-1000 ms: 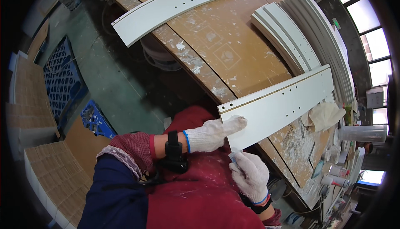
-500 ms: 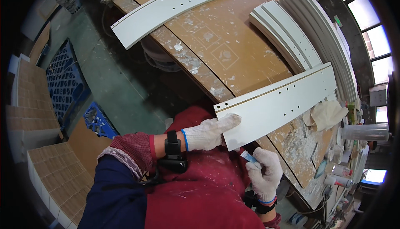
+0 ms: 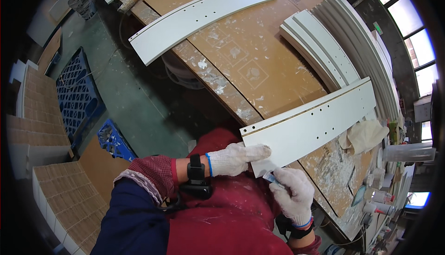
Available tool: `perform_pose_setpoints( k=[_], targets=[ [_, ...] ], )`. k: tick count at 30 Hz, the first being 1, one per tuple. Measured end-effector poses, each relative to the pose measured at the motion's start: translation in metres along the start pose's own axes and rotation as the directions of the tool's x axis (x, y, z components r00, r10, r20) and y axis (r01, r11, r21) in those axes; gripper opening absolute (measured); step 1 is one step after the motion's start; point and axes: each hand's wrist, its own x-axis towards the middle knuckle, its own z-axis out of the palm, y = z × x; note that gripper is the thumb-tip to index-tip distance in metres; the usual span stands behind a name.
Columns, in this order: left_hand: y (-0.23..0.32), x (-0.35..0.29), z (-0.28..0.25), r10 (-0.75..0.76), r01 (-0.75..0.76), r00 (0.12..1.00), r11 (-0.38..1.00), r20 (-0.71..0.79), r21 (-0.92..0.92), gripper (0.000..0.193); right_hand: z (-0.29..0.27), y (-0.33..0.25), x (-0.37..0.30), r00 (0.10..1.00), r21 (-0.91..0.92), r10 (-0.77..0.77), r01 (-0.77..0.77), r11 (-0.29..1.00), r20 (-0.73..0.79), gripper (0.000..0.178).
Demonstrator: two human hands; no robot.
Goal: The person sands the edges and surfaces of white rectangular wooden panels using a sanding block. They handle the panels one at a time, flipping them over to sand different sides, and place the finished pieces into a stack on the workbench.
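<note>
In a white knit glove, my left hand (image 3: 238,159) lies on the near left end of a white drilled panel (image 3: 306,122), its fingers over the top face and its other fingers partly hidden at the edge. My right hand (image 3: 294,194), gloved too, is closed around a small flat blue-and-white piece (image 3: 270,177); its exact kind is unclear. That piece is at the panel's near lower corner; I cannot tell whether they touch. The panel has a brown groove along its far edge and several dark holes, and its near end juts past the worktable (image 3: 259,81).
A curved white panel (image 3: 199,16) lies across the table's far left. Stacked curved panels (image 3: 320,46) stand at the right, near a beige cloth (image 3: 364,136) and a clear plastic container (image 3: 408,153). Blue plastic pallets (image 3: 79,99) and stacked wood-patterned boards (image 3: 62,194) are on the left floor.
My right hand has moved up toward the panel's near corner, bringing the blue-and-white piece to it. My left hand stays on the panel. The whole view has shifted slightly.
</note>
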Motion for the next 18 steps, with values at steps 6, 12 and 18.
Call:
perform_pose_setpoints(
  k=[6, 12, 18],
  targets=[
    [0.013, -0.015, -0.02, 0.205, -0.429, 0.889, 0.068, 0.409, 0.901, 0.051, 0.002, -0.018, 0.068, 0.983, -0.036, -0.184, 0.185, 0.982, 0.022, 0.034],
    [0.007, -0.012, -0.033, 0.115, -0.401, 0.904, -0.113, 0.413, 0.909, 0.039, 0.041, -0.025, 0.113, 0.914, -0.211, -0.206, 0.292, 0.933, 0.35, 0.031],
    [-0.018, -0.009, -0.07, 0.135, -0.373, 0.908, -0.17, 0.396, 0.912, 0.038, 0.043, -0.016, 0.114, 0.913, -0.092, -0.251, 0.294, 0.951, 0.323, 0.03]
  ],
)
